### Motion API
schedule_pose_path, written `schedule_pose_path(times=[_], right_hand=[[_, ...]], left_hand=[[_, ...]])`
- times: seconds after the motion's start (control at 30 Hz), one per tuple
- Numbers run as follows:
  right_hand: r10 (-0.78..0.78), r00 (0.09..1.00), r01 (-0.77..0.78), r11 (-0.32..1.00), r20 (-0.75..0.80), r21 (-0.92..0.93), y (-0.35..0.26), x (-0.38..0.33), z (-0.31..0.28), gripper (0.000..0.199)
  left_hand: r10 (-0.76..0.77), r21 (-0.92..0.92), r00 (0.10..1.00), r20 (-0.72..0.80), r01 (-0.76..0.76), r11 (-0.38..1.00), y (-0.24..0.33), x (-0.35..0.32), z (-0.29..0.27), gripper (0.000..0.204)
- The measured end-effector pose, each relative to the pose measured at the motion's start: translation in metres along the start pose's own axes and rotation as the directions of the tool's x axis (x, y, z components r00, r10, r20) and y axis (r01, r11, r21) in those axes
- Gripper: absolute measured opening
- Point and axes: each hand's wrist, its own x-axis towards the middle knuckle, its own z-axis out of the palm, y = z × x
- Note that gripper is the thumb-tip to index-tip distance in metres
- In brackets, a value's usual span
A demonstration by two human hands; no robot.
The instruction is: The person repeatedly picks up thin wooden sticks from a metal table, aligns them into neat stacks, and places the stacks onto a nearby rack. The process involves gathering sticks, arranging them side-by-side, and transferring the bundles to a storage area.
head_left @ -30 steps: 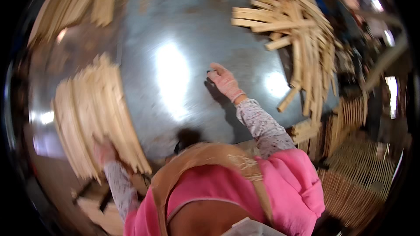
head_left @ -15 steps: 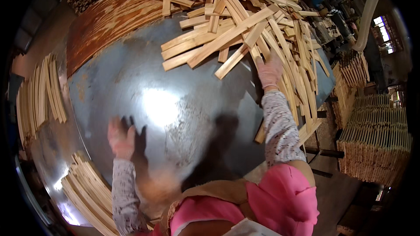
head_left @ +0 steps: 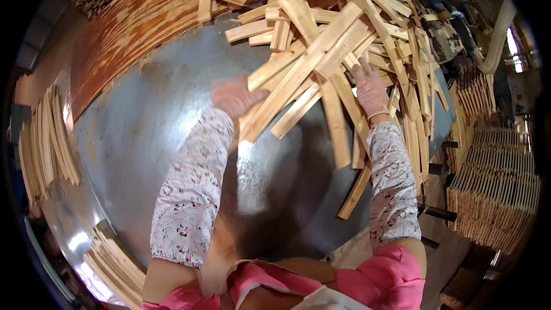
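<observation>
Both hands in the wood strip pile (head_left: 321, 51) at far side of metal tabletop (head_left: 155, 138). Left hand (head_left: 232, 96) blurred, grip unclear, touching long strip (head_left: 298, 74). Right hand (head_left: 370, 89) flat, released, on strips. Strips look light, stiff, splintery; grip mid-length

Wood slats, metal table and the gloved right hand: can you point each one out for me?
wood slats (head_left: 313, 60), head view, on a long slat in the heap.
metal table (head_left: 155, 132), head view, on its bare grey top.
right hand (head_left: 370, 89), head view, on the glove's back.
</observation>
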Motion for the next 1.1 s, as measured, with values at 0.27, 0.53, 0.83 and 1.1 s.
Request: schedule_pose_path(times=[0.27, 0.53, 0.83, 1.1], right_hand=[[-0.056, 0.95, -0.043, 0.951, 0.306, 0.307, -0.238, -0.127, -0.074, 0.089], [-0.506, 0.796, 0.057, 0.609, 0.332, 0.791, -0.425, -0.208, -0.211, 0.098], [-0.603, 0.739, 0.358, 0.73, 0.301, 0.582, -0.481, -0.227, -0.198, 0.091], [-0.569, 0.783, 0.47, 0.806, 0.253, 0.36, -0.502, -0.24, -0.195, 0.062]], left_hand=[[-0.507, -0.37, 0.855, 0.108, 0.508, 0.778, -0.047, -0.286, 0.071, 0.069], [-0.727, -0.564, 0.685, 0.035, 0.615, 0.551, -0.063, -0.526, 0.091, 0.052], [-0.748, -0.344, 0.659, -0.079, 0.686, 0.641, -0.092, -0.696, 0.08, 0.042], [-0.885, -0.741, 0.181, -0.428, 0.49, 0.459, -0.202, -0.898, 0.092, 0.052]])
